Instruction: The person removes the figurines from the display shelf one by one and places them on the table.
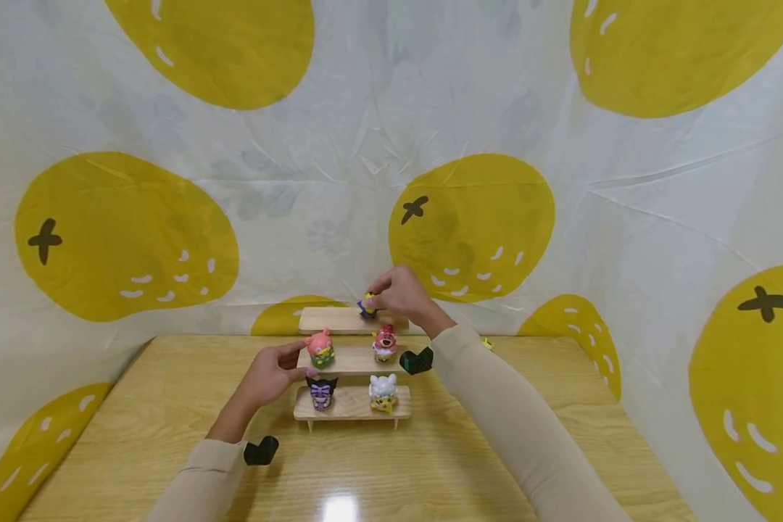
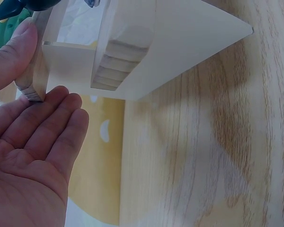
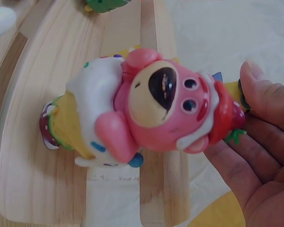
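Right hand [image 1: 399,296] pinched the yellow figure [image 1: 367,307] between thumb and fingers at its yellow upper part. The figure was at the top shelf [image 1: 329,319], right of its middle. Its long axis ran near vertical with a slight tilt, yellow end up and to the right, blue end down and to the left. Which way it faced could not be told; the fingers covered much of it, and in the right wrist view the bear hid most of the rest. Contact between its base and the wood: cannot tell.

Left hand [image 1: 270,373] gripped the left end of the middle shelf [image 1: 352,360], thumb at the front edge, fingers at the rear. The two hands were well apart.

Middle shelf carried the pink figure [image 1: 320,348] at left, just beside the left hand, and the bear [image 1: 385,344] at right, upright, face to the front. Bottom shelf [image 1: 351,400] carried the purple figure [image 1: 322,395] at left and the white figure [image 1: 383,393] at right, both upright. All three shelves lay lengthwise left to right on the counter [image 1: 470,464], before a fruit-print cloth [image 1: 339,239].
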Available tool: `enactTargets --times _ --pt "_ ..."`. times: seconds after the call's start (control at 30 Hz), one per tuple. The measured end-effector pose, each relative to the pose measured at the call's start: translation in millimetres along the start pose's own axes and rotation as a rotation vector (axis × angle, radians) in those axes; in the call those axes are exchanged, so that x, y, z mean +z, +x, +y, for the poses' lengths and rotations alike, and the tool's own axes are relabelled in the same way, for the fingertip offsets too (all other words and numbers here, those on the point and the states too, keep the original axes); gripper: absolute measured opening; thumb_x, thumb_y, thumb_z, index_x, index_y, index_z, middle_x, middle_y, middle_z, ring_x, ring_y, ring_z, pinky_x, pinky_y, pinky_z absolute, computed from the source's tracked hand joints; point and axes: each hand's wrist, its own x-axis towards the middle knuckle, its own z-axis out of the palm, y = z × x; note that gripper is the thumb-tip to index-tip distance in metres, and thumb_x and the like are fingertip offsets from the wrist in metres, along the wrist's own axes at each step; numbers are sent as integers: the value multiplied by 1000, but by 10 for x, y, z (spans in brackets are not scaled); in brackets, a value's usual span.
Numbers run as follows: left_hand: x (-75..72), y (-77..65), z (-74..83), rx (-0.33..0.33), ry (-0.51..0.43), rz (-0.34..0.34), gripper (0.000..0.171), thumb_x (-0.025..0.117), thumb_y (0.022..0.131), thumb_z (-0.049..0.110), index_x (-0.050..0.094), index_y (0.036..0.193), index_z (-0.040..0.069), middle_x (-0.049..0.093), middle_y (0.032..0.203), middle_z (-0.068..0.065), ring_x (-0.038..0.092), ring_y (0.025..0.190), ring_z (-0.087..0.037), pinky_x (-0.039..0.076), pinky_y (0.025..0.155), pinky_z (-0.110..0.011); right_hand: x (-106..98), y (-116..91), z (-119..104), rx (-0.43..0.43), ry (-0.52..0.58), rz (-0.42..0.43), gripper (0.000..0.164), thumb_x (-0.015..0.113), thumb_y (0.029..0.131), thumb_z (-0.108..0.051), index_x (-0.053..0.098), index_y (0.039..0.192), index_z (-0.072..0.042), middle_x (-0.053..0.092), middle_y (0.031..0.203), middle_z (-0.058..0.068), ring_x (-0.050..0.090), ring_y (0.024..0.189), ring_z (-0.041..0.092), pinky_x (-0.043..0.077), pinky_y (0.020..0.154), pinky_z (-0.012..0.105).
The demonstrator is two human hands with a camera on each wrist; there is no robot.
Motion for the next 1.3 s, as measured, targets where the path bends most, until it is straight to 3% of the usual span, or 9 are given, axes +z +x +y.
enactTargets --times 0.33,1.07,1.3 --pt "8 -1 -8 6 2 3 64 79 95 23 55 149 -2 63 143 -26 67 127 -40 61 100 -48 -39 -23 30 0 1 -11 13 84 87 -9 84 98 -2 80 97 13 63 82 21 52 68 24" --pt "5 -2 15 -9 -14 -7 65 78 95 23 54 150 -1 63 143 -25 66 128 -39 61 100 -47 -134 -42 88 38 -19 -11 17 85 87 -11 83 102 -2 80 105 13 65 90 22 55 71 25" --pt "11 -5 9 -9 12 -6 67 78 95 25 52 151 -2 58 149 -25 66 128 -40 60 101 -49 -180 -73 111 46 -19 -17 20 84 88 -11 83 105 -1 79 111 15 67 95 24 58 78 30"
